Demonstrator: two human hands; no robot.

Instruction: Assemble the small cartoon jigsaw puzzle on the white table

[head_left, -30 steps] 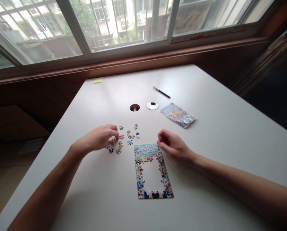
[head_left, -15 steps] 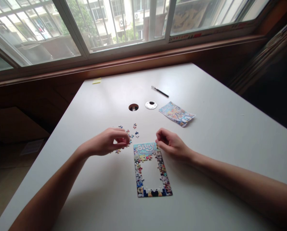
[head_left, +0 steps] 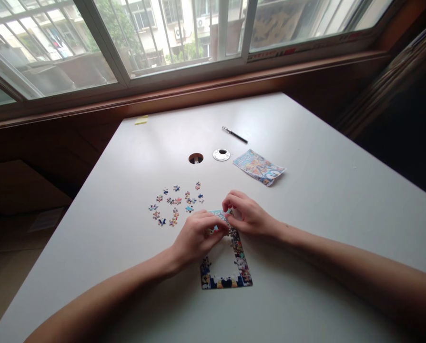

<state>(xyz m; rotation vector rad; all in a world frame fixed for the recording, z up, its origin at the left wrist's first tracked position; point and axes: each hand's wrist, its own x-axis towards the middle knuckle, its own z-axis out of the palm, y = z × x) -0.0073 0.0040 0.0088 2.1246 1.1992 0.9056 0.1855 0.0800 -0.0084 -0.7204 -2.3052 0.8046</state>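
Observation:
A jigsaw puzzle (head_left: 226, 283) lies on the table with its border put together and a bare gap in its middle. My left hand (head_left: 202, 236) reaches over its upper part, thumb and fingers pinched on a small puzzle piece, mostly hidden by the fingertips. At the puzzle's top right corner rests my right hand (head_left: 248, 214), its fingers curled in toward the thumb; whatever they hold, if anything, cannot be made out. Loose puzzle pieces (head_left: 177, 200) are scattered beyond my left hand. The puzzle's upper left is covered by the left hand.
On the white table (head_left: 134, 166) lie a creased picture sheet (head_left: 258, 166), a black pen (head_left: 235, 135) and a round metal cover (head_left: 221, 155) beside a cable hole (head_left: 196, 158). A yellow sticker (head_left: 141, 120) marks the far left corner. Windows stand behind the table.
My left hand has moved right and nearer, from the loose pieces to over the puzzle, uncovering the pieces. The right hand stays by the puzzle's top right corner, its fingers shifted slightly.

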